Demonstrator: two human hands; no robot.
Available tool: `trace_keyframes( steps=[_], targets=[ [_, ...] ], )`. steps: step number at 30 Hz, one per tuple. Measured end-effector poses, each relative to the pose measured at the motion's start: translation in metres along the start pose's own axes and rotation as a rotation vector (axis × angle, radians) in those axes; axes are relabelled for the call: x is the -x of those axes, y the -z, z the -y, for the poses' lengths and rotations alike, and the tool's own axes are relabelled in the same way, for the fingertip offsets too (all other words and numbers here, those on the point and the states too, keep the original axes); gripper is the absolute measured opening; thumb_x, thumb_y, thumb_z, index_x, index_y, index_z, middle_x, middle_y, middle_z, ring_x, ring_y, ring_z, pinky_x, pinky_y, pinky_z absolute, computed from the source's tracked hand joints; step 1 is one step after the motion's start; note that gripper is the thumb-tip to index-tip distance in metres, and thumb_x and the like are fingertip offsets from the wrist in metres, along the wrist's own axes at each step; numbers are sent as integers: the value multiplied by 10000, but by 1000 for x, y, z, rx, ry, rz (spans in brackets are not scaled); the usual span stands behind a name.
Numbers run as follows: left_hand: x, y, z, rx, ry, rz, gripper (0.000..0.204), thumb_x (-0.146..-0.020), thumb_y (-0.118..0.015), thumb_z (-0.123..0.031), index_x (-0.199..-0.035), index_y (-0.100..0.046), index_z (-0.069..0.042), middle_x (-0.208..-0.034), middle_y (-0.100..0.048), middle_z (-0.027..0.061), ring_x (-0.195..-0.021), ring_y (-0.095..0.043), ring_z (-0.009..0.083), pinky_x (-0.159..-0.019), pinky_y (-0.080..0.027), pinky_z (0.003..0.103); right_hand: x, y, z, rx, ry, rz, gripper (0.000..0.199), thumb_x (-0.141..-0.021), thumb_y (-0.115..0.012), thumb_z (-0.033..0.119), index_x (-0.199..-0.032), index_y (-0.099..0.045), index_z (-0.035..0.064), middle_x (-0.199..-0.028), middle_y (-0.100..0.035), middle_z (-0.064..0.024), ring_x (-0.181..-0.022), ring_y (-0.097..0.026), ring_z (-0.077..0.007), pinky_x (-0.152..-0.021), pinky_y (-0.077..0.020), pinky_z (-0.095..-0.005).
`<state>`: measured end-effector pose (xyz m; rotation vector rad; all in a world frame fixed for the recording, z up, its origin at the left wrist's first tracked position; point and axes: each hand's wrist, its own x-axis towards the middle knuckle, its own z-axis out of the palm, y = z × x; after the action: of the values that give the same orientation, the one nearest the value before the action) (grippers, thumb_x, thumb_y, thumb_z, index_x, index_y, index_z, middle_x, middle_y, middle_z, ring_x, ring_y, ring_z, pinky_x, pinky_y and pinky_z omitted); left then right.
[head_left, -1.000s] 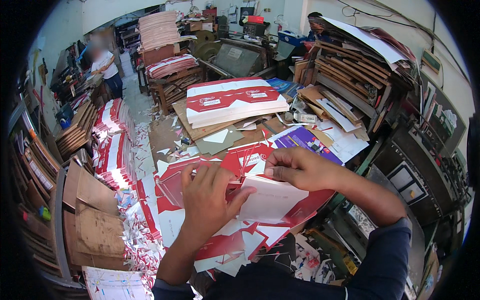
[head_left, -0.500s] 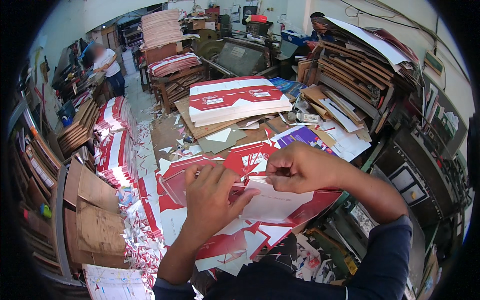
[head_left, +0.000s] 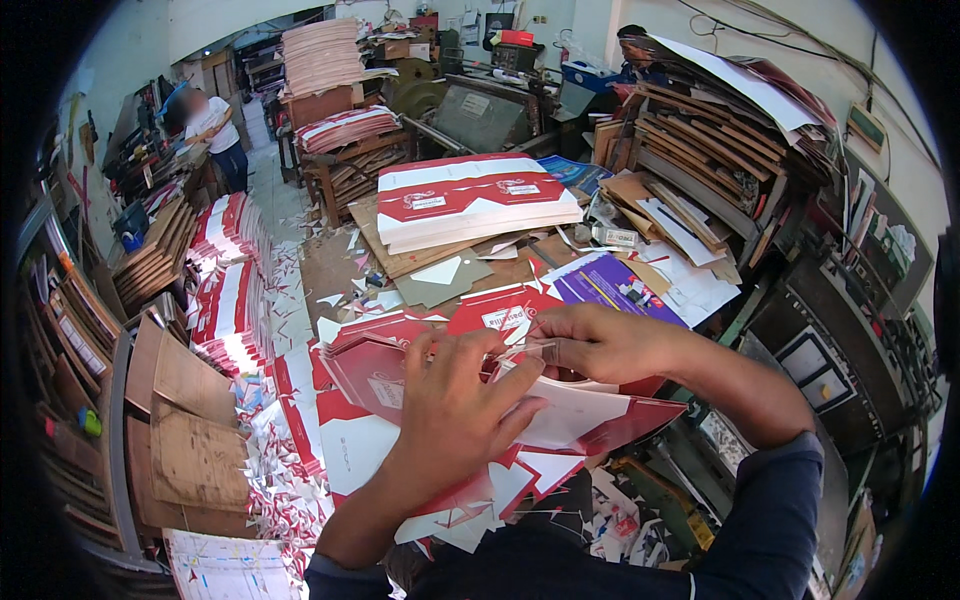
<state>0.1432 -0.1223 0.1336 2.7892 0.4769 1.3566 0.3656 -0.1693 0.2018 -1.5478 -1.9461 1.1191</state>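
A bundle of red and white printed card sheets (head_left: pixel 575 418) stands tilted on edge in front of me, with more sheets of it fanning to the left. My left hand (head_left: pixel 465 390) grips the bundle around its upper edge, thumb pointing right. Close beside it, my right hand (head_left: pixel 590 340) is closed at the same edge, fingers curled down by a notch. Thin white and red card scraps (head_left: pixel 520 345) stick out between the two hands. The right fingertips are partly hidden. Beneath lie loose red and white cut sheets (head_left: pixel 455 500).
Behind my hands, a tall stack of printed card (head_left: pixel 475 205) sits on a wooden board. A purple printed sheet (head_left: pixel 615 285) lies to the right. Scraps (head_left: pixel 285 480) litter the left side, near stacked card (head_left: pixel 232 310). A person (head_left: pixel 215 135) stands far left; another is partly visible behind boards (head_left: pixel 700 150).
The bundle has tipped more upright. My left hand has shifted right, and my right hand has turned its fingers down into the edge, closing the distance between them.
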Motion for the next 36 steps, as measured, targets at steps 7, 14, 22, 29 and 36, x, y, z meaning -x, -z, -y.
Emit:
trace_keyframes(
  steps=[7, 14, 22, 29, 36],
  targets=[
    [-5, -7, -5, 22, 25, -14, 437, -768, -849, -385, -1121, -707, -168, -1118, -523, 75, -971, -526, 242, -881, -358, 427, 0, 7, -8, -41, 0, 38, 336, -1053, -544, 361, -952, -628, 53, -795, -585, 17, -733, -517, -93, -670, -440, -285],
    [-2, -4, -5, 185, -21, 75, 315, -767, -834, -383, -986, -741, -177, -1065, -520, 54, -947, -522, 214, -863, -298, 421, -18, 16, -36, 52, -49, -409, 259, -1029, -547, 286, -979, -645, 52, -786, -568, 16, -715, -483, -84, -647, -413, -278],
    [8, -17, -5, 92, 46, -94, 539, -767, -839, -448, -1172, -653, -144, -1068, -551, 96, -995, -519, 240, -847, -322, 425, -27, 47, -69, 226, 36, -395, 229, -1001, -615, 240, -971, -683, 24, -750, -589, -15, -729, -525, -103, -694, -448, -304],
    [-6, -31, 17, 179, 82, -15, 840, -731, -884, -439, -1344, -479, -33, -1198, -582, 190, -1145, -527, 363, -997, -386, 509, -2, 80, -35, 280, 145, -822, 220, -994, -626, 215, -988, -674, 0, -792, -628, -57, -745, -541, -133, -692, -454, -325],
    [24, -55, 98, 188, 184, 380, 743, -760, -817, -289, -1386, -493, -54, -1200, -591, 157, -1142, -573, 316, -1008, -449, 438, -45, -12, 55, 484, 731, -234, 449, -916, -693, 289, -1269, -606, 27, -1192, -653, -178, -1099, -635, -332, -960, -501, -438]
  ],
)
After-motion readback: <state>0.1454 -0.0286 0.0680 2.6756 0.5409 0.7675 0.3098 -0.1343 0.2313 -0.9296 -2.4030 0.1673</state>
